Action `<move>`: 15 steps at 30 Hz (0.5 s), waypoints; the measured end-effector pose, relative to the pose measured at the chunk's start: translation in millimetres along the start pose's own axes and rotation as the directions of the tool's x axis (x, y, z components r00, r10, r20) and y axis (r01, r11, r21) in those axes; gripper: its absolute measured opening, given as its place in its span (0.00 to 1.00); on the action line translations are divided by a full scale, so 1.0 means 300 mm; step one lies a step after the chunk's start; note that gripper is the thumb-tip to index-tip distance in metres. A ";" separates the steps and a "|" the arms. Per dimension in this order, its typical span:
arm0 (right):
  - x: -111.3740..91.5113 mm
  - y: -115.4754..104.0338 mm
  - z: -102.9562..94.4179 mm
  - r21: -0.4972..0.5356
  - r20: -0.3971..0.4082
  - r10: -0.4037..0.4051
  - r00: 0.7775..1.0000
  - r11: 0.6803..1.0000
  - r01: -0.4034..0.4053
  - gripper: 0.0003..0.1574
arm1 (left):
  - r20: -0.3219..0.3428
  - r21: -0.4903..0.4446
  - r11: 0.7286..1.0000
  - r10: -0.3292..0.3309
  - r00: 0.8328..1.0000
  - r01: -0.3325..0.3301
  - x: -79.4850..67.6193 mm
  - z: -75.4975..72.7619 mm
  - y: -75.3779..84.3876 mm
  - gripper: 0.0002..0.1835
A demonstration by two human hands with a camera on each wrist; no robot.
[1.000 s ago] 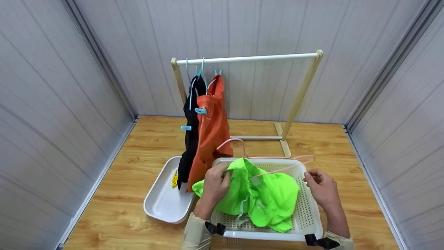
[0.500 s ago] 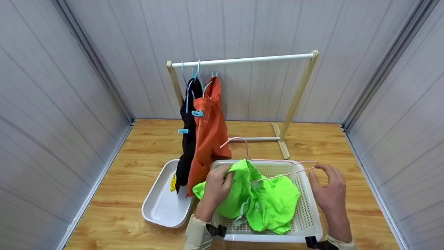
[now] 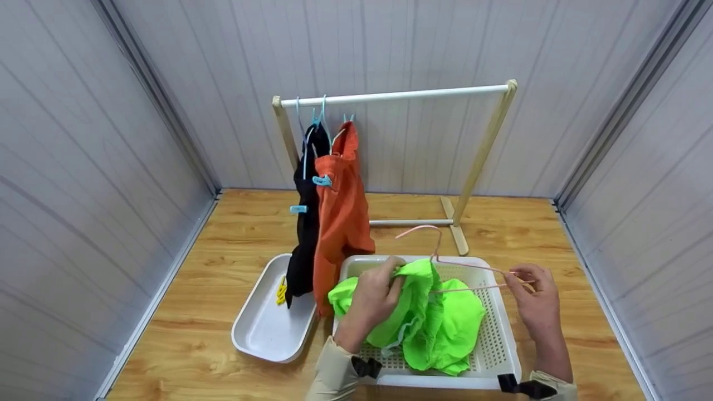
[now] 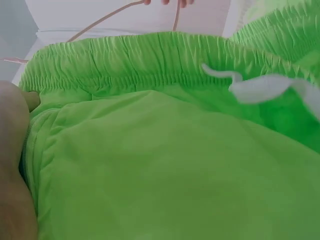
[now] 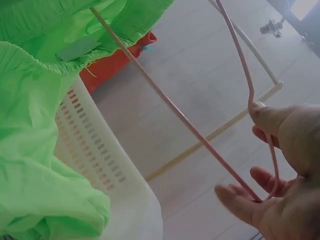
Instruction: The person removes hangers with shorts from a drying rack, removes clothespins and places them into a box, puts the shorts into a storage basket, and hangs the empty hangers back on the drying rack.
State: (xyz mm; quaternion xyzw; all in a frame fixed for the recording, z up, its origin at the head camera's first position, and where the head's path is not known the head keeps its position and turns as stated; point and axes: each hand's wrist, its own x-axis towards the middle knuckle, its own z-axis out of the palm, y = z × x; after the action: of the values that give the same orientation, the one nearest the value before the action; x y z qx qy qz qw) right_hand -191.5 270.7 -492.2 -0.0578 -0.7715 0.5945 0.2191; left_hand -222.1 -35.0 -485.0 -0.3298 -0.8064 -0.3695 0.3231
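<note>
Bright green elastic-waisted shorts [image 3: 458,328] with a white drawstring lie bunched partly in a white basket [image 3: 509,345]. My left hand [image 3: 370,298] grips their waistband at the left side, its fingertips partly hidden by cloth. A thin pink hanger [image 3: 470,264] has its left part inside the waistband, and its hook points up and left. With thumb and fingers, my right hand [image 3: 536,303] pinches the hanger's right end. The right wrist view shows the hanger [image 5: 170,104] running from that hand [image 5: 300,160] into the green waistband. Green cloth [image 4: 150,150] fills the left wrist view.
Behind the basket stands a rack with a white rail [image 3: 401,95]. Orange pants [image 3: 341,211] and a black garment [image 3: 306,239] hang at its left, with blue clips. A white tray [image 3: 267,334] holding yellow clips [image 3: 281,292] sits left of the basket.
My right hand has reached the hanger's right end and now pinches it. My left hand, the waistband and the hanger have shifted to the right.
</note>
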 end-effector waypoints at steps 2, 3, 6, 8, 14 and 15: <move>0.000 0.003 -0.010 0.051 -0.054 0.006 0.998 0.999 -0.003 0.10 | 0.000 -0.026 0.999 0.019 1.000 -0.019 0.009 0.013 0.011 0.03; -0.001 0.004 -0.015 0.076 -0.078 0.013 0.997 0.997 -0.007 0.10 | -0.001 -0.047 0.998 0.032 0.999 -0.032 0.014 0.019 0.016 0.03; -0.003 0.008 -0.029 0.114 -0.112 0.048 0.993 0.993 -0.035 0.11 | -0.017 -0.096 0.993 0.070 0.997 -0.072 0.025 0.032 0.023 0.06; -0.005 0.012 -0.037 0.117 -0.125 0.066 0.990 0.992 -0.052 0.14 | -0.026 -0.119 0.989 0.085 0.996 -0.088 0.029 0.039 0.025 0.07; -0.021 0.015 -0.058 0.058 -0.191 0.063 0.980 0.997 -0.052 0.21 | -0.013 -0.197 0.978 0.070 0.997 -0.072 0.029 0.055 0.038 0.10; -0.023 0.016 -0.060 0.064 -0.207 0.061 0.976 0.997 -0.048 0.21 | -0.006 -0.209 0.976 0.059 0.998 -0.059 0.027 0.057 0.041 0.10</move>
State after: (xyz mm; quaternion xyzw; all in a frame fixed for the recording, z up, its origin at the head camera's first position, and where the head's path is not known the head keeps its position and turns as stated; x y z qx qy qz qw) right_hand -178.9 285.6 -495.0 -0.1345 -0.7245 0.6134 0.2841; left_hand -222.1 -12.7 -483.0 -0.3859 -0.7529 -0.4424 0.2976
